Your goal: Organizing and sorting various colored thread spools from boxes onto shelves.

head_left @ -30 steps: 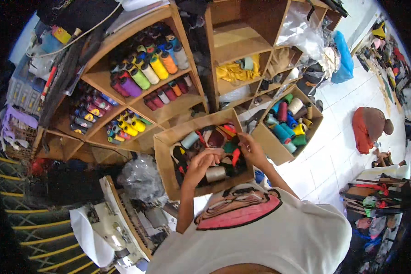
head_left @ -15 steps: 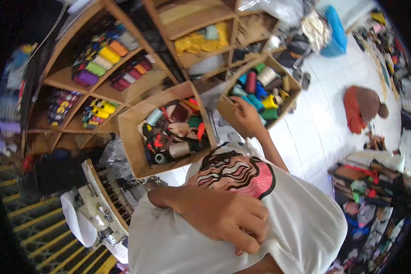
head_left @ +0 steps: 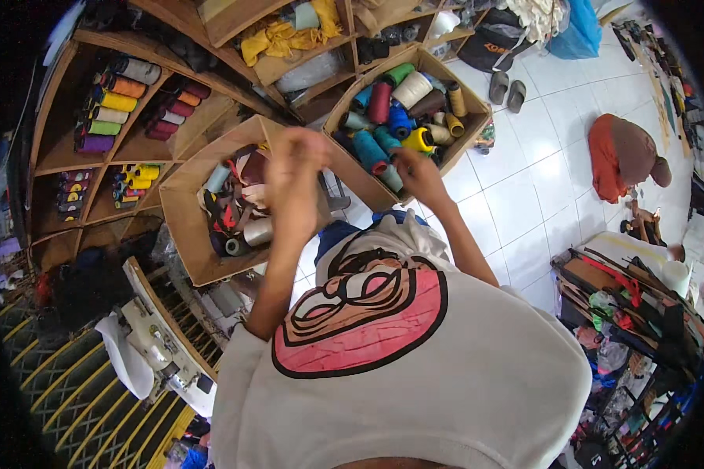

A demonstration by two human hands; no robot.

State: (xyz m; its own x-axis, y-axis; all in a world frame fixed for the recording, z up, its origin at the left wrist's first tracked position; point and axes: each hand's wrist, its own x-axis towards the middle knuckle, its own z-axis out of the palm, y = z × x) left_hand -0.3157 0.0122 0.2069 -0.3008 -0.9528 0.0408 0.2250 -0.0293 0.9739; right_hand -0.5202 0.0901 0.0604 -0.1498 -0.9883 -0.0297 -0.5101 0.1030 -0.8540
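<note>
My left hand [head_left: 299, 160] is raised over the right edge of the left cardboard box [head_left: 186, 199], its fingers smeared by motion. That box holds fabric scraps, a pale thread cone [head_left: 258, 231] and a light blue spool [head_left: 217, 177]. My right hand [head_left: 420, 177] reaches into the near corner of the right cardboard box [head_left: 361, 173]. Its fingers curl down among the thread spools beside a teal spool [head_left: 370, 152] and a yellow spool [head_left: 419, 141]; whatever they grip is hidden. Around them lie a dark red spool [head_left: 379, 103], a cream cone [head_left: 412, 91] and a blue spool [head_left: 400, 123].
Wooden shelves [head_left: 137, 160] with thread spools stand on the left. Below them is a white sewing machine [head_left: 150, 344]. Slippers [head_left: 499, 87] and a red-brown bundle [head_left: 630, 160] lie on the white tiled floor [head_left: 516, 184]. A cluttered rack [head_left: 633, 305] stands at the right.
My left hand has risen from in front of my shirt to the left box. My right hand has gone from the right box's rim into its spools. The view has shifted.
</note>
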